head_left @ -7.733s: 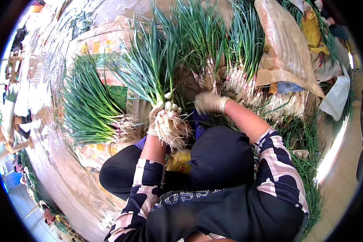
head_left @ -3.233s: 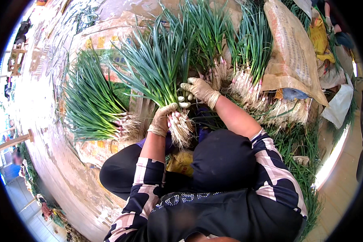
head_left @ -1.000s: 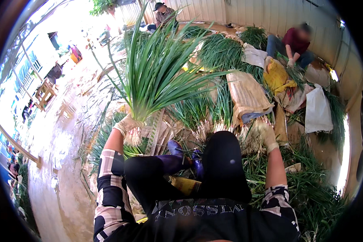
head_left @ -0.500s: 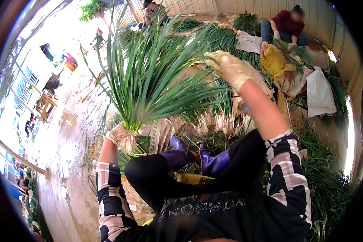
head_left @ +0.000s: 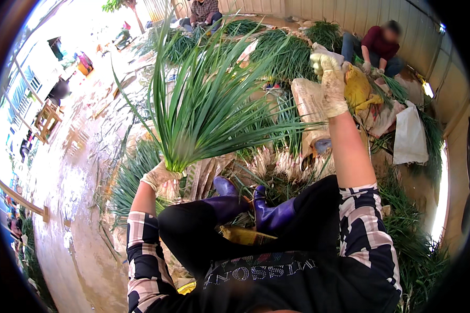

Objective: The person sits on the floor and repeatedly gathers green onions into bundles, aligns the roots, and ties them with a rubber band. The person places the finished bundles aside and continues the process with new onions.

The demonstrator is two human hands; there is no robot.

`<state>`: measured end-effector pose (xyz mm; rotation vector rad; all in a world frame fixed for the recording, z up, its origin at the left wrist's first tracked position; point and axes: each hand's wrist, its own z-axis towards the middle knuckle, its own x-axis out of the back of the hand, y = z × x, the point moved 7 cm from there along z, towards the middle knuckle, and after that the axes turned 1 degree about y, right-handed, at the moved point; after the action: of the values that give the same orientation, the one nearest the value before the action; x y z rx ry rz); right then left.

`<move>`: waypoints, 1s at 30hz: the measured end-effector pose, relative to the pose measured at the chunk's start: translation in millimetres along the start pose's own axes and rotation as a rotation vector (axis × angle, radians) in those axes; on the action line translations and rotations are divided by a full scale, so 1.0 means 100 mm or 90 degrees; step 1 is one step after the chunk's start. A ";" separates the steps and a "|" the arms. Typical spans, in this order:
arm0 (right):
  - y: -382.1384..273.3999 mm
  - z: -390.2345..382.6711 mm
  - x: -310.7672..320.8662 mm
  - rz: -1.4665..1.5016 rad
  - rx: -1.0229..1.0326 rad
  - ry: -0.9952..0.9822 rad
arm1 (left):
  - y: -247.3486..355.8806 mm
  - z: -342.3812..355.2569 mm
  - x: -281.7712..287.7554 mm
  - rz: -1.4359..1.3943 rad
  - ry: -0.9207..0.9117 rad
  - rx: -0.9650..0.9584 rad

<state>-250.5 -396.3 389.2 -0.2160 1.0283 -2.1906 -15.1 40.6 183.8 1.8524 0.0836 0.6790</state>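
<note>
My left hand (head_left: 162, 176), in a pale glove, is wrapped round the lower stems of a large bunch of long-leaved greens (head_left: 201, 112), which look like green garlic. The leaves fan out upward and to the right, and the pale root ends show below my fist. Raised at the right, my right hand (head_left: 327, 83) wears a stained pale glove with its fingers curled closed. Anything inside those fingers is hidden. A few leaf tips of the bunch reach toward my right wrist.
Purple boots (head_left: 279, 208) stand between my bent knees. Piled greens (head_left: 284, 52) lie ahead, with a rolled sack (head_left: 310, 112) nearer. Two people sit farther off, one by a yellow sack (head_left: 356, 88). A white sack (head_left: 411, 135) lies right; loose greens (head_left: 415, 224) cover the ground there.
My right hand has moved right, away from the leaves, and its fingers have curled in. My left hand still grips the bunch in nearly the same place. The view has shifted slightly.
</note>
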 end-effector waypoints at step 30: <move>0.17 -0.07 -2.14 -0.522 -0.038 -0.513 | -0.76 -0.34 0.21 -0.032 0.209 -0.009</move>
<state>-85.4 -259.4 401.2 -1.6286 0.5611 -2.3504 5.7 107.0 133.1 1.7054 0.3365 0.9410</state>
